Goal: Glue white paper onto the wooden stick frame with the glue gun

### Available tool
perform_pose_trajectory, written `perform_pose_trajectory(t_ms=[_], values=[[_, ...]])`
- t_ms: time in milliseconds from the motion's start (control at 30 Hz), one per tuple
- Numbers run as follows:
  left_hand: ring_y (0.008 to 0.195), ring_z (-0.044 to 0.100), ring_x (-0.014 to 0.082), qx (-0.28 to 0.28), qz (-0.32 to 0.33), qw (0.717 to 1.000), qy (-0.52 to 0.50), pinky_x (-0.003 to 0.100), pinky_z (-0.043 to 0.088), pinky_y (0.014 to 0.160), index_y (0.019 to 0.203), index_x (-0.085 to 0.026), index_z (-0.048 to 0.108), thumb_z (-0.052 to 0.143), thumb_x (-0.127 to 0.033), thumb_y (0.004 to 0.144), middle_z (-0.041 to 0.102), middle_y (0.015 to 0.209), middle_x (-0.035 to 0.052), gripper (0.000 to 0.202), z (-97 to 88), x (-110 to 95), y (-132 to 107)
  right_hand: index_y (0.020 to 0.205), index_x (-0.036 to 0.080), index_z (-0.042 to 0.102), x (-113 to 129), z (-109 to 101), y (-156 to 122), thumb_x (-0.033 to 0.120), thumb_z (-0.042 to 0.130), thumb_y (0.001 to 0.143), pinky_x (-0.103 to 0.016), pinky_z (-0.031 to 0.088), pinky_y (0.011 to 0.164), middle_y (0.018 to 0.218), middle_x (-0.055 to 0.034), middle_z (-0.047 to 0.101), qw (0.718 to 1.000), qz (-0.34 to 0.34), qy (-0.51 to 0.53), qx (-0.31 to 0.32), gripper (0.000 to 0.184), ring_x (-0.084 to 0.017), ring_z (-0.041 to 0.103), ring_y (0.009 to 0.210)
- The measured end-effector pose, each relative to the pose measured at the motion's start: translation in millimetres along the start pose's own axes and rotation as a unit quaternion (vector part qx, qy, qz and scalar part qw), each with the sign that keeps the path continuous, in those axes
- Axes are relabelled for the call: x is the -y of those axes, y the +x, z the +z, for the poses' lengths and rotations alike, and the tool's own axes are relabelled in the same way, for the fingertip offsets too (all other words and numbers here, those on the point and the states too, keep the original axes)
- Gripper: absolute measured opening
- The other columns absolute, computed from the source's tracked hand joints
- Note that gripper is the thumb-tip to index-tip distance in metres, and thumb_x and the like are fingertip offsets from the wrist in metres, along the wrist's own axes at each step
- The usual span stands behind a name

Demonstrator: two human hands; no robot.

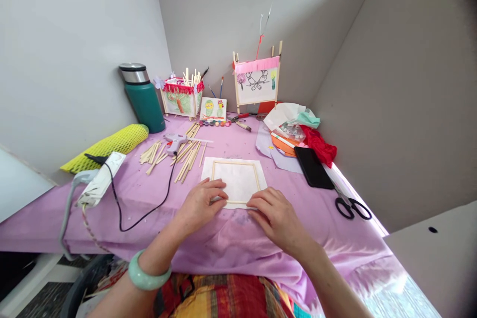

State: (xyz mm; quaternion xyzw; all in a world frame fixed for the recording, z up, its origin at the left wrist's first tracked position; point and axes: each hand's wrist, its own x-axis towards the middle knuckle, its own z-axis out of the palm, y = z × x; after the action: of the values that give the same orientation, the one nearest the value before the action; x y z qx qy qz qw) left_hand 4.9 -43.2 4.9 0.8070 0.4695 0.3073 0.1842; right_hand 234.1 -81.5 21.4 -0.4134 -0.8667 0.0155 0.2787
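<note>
At the near edge of the purple-draped tabletop [320, 218], a white paper sheet [238, 181] lies flat with a square wooden stick frame [234, 162] on top of it. The left hand [203, 203] and right hand [276, 213] are both spread open, gripping nothing. Their fingertips press on the frame's near stick and the paper's edge, seemingly to keep the two flat together. A glue gun [175, 141] rests on the loose sticks [188, 155] just behind. The scissors [352, 207] and phone [313, 166] lie off to the right, well apart.
</note>
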Motion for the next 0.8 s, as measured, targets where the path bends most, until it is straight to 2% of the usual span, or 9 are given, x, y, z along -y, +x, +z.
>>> perform_pose_trajectory(t_ms=[167, 300, 500, 633, 733, 800], values=[[0.112, 0.060, 0.0220, 0.003, -0.005, 0.999, -0.040, 0.040, 0.044, 0.103, 0.089, -0.021, 0.071, 0.064, -0.014, 0.074, 0.066, 0.117, 0.0073, 0.019, -7.0, 0.6, -0.1, 0.085, 0.019, 0.064, 2.5, 9.5, 1.9, 0.018, 0.053, 0.091, -0.031, 0.036, 0.072, 0.084, -0.0047, 0.064, 0.998, -0.010, -0.063, -0.012, 0.013, -0.017, 0.051, 0.081], [0.107, 0.062, 0.0193, -0.019, 0.013, 0.996, -0.082, 0.035, 0.047, 0.097, 0.094, -0.021, 0.070, 0.062, -0.017, 0.079, 0.066, 0.116, 0.0066, 0.017, -18.7, 2.3, -5.8, 0.081, 0.019, 0.065, 2.1, 11.6, 3.6, 0.017, 0.051, 0.092, -0.030, 0.035, 0.071, 0.082, -0.0045, 0.064, 0.995, -0.018, -0.092, -0.017, 0.018, -0.016, 0.050, 0.079], [0.094, 0.062, 0.0181, -0.087, 0.075, 0.993, 0.003, 0.033, 0.051, 0.085, 0.088, -0.020, 0.070, 0.056, -0.018, 0.085, 0.068, 0.096, 0.0060, 0.014, -28.5, 6.2, -24.1, 0.087, 0.018, 0.064, 1.6, 7.5, 0.1, 0.021, 0.052, 0.092, -0.032, 0.038, 0.073, 0.088, -0.0053, 0.064, 0.999, 0.000, -0.046, -0.027, 0.013, -0.018, 0.052, 0.082], [0.091, 0.063, 0.0182, -0.150, 0.020, 0.987, 0.056, 0.033, 0.051, 0.084, 0.087, -0.019, 0.067, 0.053, -0.020, 0.086, 0.068, 0.094, 0.0054, 0.014, -41.8, 12.6, -21.7, 0.089, 0.018, 0.062, -6.8, 9.2, -4.5, 0.021, 0.051, 0.092, -0.033, 0.041, 0.079, 0.090, -0.0057, 0.063, 0.991, 0.057, -0.010, -0.121, 0.011, -0.019, 0.056, 0.086], [0.094, 0.062, 0.0204, -0.166, -0.025, 0.976, 0.136, 0.035, 0.049, 0.088, 0.087, -0.019, 0.066, 0.052, -0.024, 0.086, 0.068, 0.097, 0.0058, 0.016, -58.6, 19.8, -3.4, 0.092, 0.018, 0.060, -15.1, 11.9, -6.9, 0.020, 0.048, 0.093, -0.031, 0.043, 0.079, 0.090, -0.0059, 0.063, 0.971, 0.108, 0.032, -0.209, 0.012, -0.017, 0.058, 0.087], [0.100, 0.061, 0.0235, -0.172, -0.071, 0.959, 0.215, 0.037, 0.046, 0.092, 0.093, -0.017, 0.065, 0.051, -0.025, 0.086, 0.067, 0.103, 0.0081, 0.018, -71.1, 26.9, 15.3, 0.091, 0.018, 0.060, -19.2, 12.9, -7.6, 0.021, 0.048, 0.093, -0.028, 0.044, 0.076, 0.089, -0.0052, 0.063, 0.957, 0.143, 0.052, -0.248, 0.013, -0.016, 0.059, 0.084]])
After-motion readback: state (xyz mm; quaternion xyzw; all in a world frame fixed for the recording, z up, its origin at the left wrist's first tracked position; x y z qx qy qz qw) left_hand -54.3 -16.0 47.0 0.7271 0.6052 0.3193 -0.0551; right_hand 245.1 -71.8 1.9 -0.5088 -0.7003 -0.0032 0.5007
